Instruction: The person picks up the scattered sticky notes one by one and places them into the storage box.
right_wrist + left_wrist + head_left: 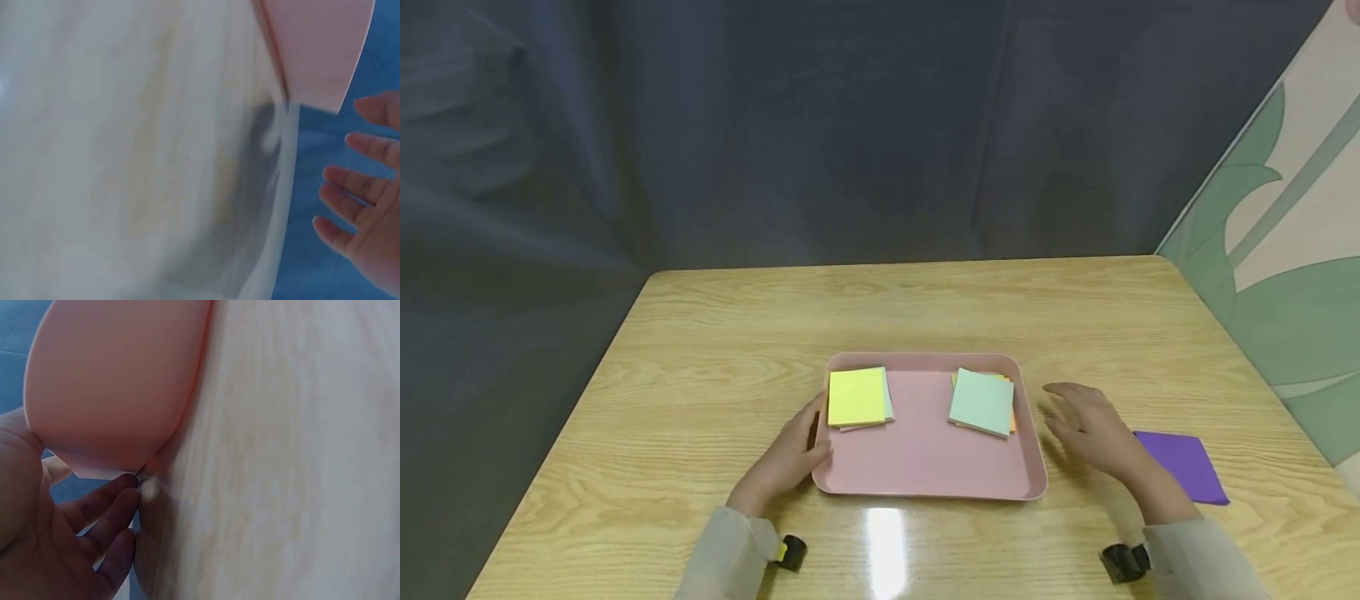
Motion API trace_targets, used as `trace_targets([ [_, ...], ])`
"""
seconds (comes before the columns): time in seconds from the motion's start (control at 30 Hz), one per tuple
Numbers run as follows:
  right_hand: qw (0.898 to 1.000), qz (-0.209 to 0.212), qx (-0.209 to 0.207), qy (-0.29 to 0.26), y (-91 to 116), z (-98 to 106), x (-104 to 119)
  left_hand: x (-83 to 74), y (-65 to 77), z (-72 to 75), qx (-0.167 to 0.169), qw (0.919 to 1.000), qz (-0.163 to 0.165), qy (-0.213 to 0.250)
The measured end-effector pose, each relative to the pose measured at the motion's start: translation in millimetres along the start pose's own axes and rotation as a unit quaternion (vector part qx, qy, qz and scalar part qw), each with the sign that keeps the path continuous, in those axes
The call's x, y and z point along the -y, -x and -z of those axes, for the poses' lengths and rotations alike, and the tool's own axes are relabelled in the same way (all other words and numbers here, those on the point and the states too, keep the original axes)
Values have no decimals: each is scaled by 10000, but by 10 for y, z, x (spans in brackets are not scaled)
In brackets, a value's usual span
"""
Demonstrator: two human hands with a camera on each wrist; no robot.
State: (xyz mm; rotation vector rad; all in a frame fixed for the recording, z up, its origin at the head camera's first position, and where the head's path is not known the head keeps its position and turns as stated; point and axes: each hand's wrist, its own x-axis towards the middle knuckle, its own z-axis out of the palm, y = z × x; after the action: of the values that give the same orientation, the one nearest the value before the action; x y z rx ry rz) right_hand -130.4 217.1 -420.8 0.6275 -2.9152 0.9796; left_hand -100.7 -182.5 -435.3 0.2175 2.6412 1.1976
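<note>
A pink tray (917, 467) lies on the wooden table. At its left end my left hand (787, 454) holds the side wall, and in the left wrist view its curled fingers (112, 515) reach the lower edge of the tray (119, 375). My right hand (1093, 429) hovers just off the tray's right side, fingers spread and holding nothing; the right wrist view shows a gap between the hand (372, 194) and the tray (322, 50). Inside the tray sit two small stacks of square paper notes: a yellow-topped stack (856, 397) at left, a pale green-topped stack (982, 402) at right.
A purple square of paper (1183, 467) lies on the table beside the right forearm. Dark cloth (880, 133) hangs behind the table (737, 317), and a wall with a green leaf pattern (1300, 333) rises at the right.
</note>
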Motion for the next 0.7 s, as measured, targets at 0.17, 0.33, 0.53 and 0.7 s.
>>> trace_targets([
  [0.17, 9982, -415, -139, 411, 142, 72, -112, 14, -8, 1, 12, 10000, 4, 15],
  [0.33, 9933, -910, -99, 706, 254, 135, -189, 33, -15, 0, -66, 9999, -70, -63],
  [0.53, 9891, -1263, -11, 753, 339, 198, -230, 27, -16, -3, -61, 10000, -77, -12],
  [0.7, 9826, -1630, 198, 874, 391, 222, -271, 23, -15, -11, -37, 10000, -38, 4],
])
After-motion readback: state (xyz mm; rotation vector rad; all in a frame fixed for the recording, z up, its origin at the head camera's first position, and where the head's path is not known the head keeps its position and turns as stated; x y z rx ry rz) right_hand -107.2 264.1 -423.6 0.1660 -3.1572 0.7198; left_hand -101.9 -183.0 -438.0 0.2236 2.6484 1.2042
